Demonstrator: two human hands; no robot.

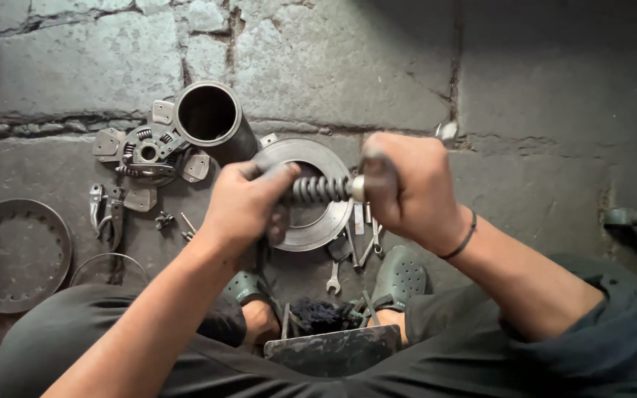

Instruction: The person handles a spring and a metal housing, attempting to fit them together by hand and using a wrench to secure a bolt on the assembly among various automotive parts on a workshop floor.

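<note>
I hold a dark coil spring level between both hands, above the stone floor. My left hand grips its left end, fingers wrapped and smeared with grease. At the right end my right hand is closed around a metal tool, whose tip sticks out past my knuckles. Directly beneath the spring lies a round metal pressure plate with a large centre hole.
A steel cylinder sleeve stands beside a clutch disc. A flat toothed ring and a wire ring lie left. Pliers, spanners and bolts are scattered near my green clogs. A dark metal plate rests between my feet.
</note>
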